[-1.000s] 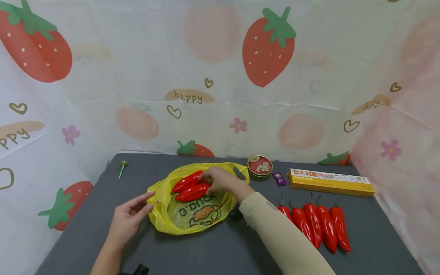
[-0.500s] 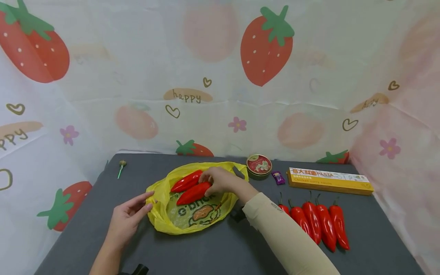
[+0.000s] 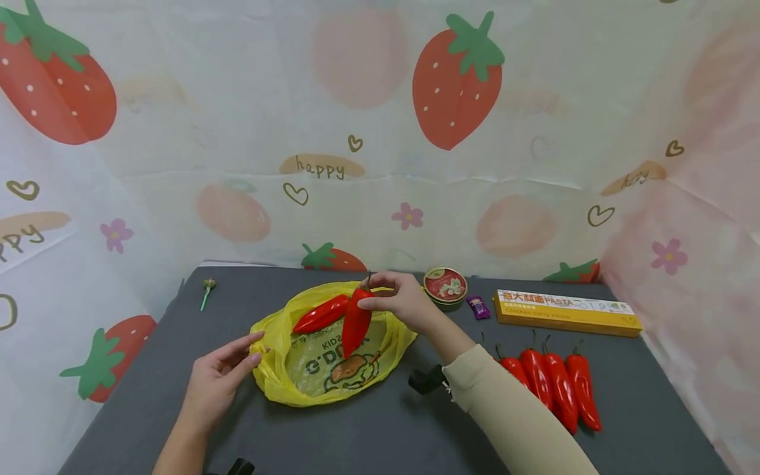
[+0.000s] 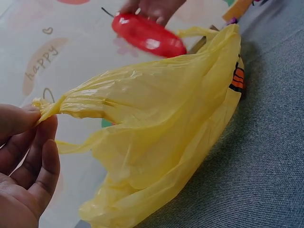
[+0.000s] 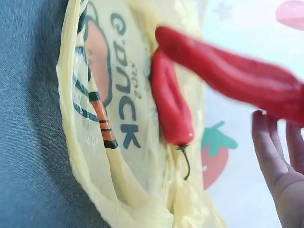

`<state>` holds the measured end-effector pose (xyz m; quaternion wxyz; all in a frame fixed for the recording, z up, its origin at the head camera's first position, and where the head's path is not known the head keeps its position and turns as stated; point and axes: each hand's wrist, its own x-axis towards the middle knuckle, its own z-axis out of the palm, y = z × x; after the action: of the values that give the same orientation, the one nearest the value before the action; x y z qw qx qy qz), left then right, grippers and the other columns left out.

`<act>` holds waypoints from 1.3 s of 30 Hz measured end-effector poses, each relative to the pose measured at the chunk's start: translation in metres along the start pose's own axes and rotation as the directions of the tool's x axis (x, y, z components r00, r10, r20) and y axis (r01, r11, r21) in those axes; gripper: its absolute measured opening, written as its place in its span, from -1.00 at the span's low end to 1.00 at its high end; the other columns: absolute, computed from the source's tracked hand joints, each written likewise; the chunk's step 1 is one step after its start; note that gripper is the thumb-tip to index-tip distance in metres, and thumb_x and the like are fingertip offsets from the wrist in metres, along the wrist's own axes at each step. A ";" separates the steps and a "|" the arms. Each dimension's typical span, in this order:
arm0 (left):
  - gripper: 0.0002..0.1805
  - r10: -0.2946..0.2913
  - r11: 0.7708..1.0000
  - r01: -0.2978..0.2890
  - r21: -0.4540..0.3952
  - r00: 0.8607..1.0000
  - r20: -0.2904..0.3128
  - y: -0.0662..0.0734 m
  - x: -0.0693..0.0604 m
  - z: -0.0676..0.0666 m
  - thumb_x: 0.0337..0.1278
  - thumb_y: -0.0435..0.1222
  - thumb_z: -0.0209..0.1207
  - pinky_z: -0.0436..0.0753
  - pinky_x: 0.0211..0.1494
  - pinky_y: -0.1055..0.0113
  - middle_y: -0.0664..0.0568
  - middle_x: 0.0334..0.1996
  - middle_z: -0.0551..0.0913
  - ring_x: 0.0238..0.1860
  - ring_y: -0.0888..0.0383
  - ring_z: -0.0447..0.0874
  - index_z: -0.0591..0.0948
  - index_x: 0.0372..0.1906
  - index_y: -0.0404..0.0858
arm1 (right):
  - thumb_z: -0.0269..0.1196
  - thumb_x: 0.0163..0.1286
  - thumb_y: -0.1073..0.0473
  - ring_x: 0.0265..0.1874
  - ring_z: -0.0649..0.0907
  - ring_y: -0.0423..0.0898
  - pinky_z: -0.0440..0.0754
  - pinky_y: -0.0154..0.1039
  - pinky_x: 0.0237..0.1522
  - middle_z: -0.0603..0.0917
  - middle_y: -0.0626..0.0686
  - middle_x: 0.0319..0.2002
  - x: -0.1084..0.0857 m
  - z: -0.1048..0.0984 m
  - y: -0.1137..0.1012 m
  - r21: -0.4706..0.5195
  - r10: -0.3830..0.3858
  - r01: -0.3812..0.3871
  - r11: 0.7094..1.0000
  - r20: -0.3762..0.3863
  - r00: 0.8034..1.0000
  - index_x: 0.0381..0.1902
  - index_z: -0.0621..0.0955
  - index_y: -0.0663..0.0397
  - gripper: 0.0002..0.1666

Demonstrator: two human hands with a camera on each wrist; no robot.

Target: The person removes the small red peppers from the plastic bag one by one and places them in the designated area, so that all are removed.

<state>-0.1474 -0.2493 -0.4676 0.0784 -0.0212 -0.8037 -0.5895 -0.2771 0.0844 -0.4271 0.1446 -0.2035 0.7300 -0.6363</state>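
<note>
A yellow plastic bag (image 3: 274, 376) lies open on the dark table, its printed inside showing. My left hand (image 3: 218, 381) pinches the bag's left edge; the left wrist view shows the thumb and fingertips on a bunched yellow corner (image 4: 50, 110). Above the bag, my right hand (image 3: 404, 300) holds a red chili pepper (image 3: 356, 324) near its stem end, the tip hanging down. Another red chili pepper (image 5: 172, 102) rests inside the bag, apart from the held one in the head view.
Several red chili peppers (image 3: 561, 389) lie in a row at the right, partly behind the right sleeve (image 3: 516, 409). Behind them are a yellow pasta box (image 3: 567, 313), a purple-wrapped candy (image 3: 478, 307) and a round tin (image 3: 445, 287). A small green-stemmed item (image 3: 207, 293) lies back left.
My right hand has lifted one chili pepper out of the bag, up and slightly right, and it now hangs tip down. The left hand keeps its hold on the bag's edge.
</note>
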 end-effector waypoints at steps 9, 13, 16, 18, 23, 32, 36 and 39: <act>-0.56 -0.003 1.000 0.003 -0.004 1.000 -0.001 0.000 0.000 0.000 0.39 -0.20 0.23 0.68 -0.07 0.52 -0.06 0.12 0.69 -0.11 0.36 0.67 0.61 0.26 -0.30 | 0.38 0.38 0.09 0.02 0.74 0.08 0.73 0.02 -0.02 0.66 0.21 0.16 -0.027 -0.017 -0.003 0.098 0.082 -0.074 0.992 -0.082 0.993 0.27 0.46 0.00 -0.43; -0.56 -0.001 1.000 0.001 -0.014 1.000 -0.001 -0.001 0.000 -0.001 0.39 -0.20 0.23 0.68 -0.06 0.52 -0.03 0.12 0.70 -0.11 0.35 0.68 0.61 0.26 -0.29 | 0.36 0.40 0.08 0.02 0.74 0.10 0.74 0.02 -0.04 0.66 0.20 0.15 -0.042 -0.025 -0.002 0.076 0.035 -0.026 0.997 -0.114 0.993 0.19 0.45 -0.01 -0.51; -0.56 0.002 1.000 -0.002 -0.017 1.000 -0.002 -0.001 0.000 -0.001 0.39 -0.20 0.23 0.68 -0.05 0.53 0.02 0.11 0.70 -0.10 0.36 0.67 0.60 0.27 -0.30 | 0.33 0.42 0.03 0.04 0.71 0.06 0.74 -0.02 -0.02 0.66 0.14 0.13 -0.056 -0.032 -0.003 0.001 -0.004 0.004 1.000 -0.112 0.994 0.11 0.60 -0.02 -0.63; -0.56 0.003 1.000 -0.003 -0.020 1.000 -0.002 -0.001 0.000 -0.002 0.39 -0.20 0.23 0.67 -0.05 0.53 0.06 0.09 0.71 -0.10 0.36 0.66 0.60 0.27 -0.30 | 0.33 0.42 0.01 0.05 0.70 0.05 0.73 -0.03 0.01 0.67 0.12 0.12 -0.066 -0.036 -0.004 -0.029 -0.014 0.011 1.000 -0.102 0.995 0.11 0.66 -0.01 -0.64; -0.56 0.002 1.000 -0.002 -0.024 1.000 0.001 -0.002 0.001 -0.003 0.40 -0.20 0.22 0.67 -0.04 0.53 0.01 0.11 0.70 -0.09 0.36 0.66 0.60 0.26 -0.32 | 0.30 0.45 0.01 0.06 0.71 -0.02 0.71 -0.05 0.05 0.68 0.12 0.11 -0.086 -0.045 -0.003 -0.068 0.002 -0.009 0.998 -0.096 0.995 0.14 0.66 0.02 -0.62; -0.55 -0.004 1.000 0.004 -0.024 1.000 0.001 -0.003 0.001 -0.002 0.39 -0.20 0.23 0.67 -0.03 0.54 -0.08 0.12 0.69 -0.09 0.35 0.66 0.60 0.27 -0.32 | 0.25 0.49 -0.02 0.08 0.69 0.02 0.72 -0.09 0.04 0.68 0.11 0.13 -0.114 -0.069 0.015 -0.146 0.075 -0.090 0.985 -0.101 0.992 0.20 0.61 0.06 -0.57; -0.55 -0.012 1.000 0.012 -0.028 1.000 0.000 -0.003 0.001 -0.002 0.39 -0.19 0.23 0.67 -0.03 0.54 -0.08 0.12 0.69 -0.09 0.36 0.67 0.60 0.27 -0.32 | 0.34 0.41 0.04 0.12 0.66 0.13 0.74 -0.08 -0.03 0.64 0.11 0.18 -0.125 -0.076 0.023 -0.166 0.113 -0.126 0.978 -0.085 0.990 0.21 0.60 0.00 -0.55; -0.55 -0.015 1.000 0.015 -0.026 1.000 -0.001 -0.004 0.001 -0.002 0.39 -0.20 0.23 0.67 -0.03 0.54 -0.09 0.12 0.69 -0.09 0.37 0.67 0.60 0.26 -0.32 | 0.41 0.34 0.08 0.12 0.66 0.15 0.75 -0.07 -0.04 0.62 0.13 0.20 -0.132 -0.078 0.026 -0.162 0.140 -0.152 0.975 -0.079 0.987 0.21 0.61 -0.03 -0.51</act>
<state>-0.1484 -0.2521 -0.4705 0.0742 -0.0161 -0.7961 -0.6003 -0.2014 0.2190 -0.4477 0.1489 -0.1395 0.7983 -0.5666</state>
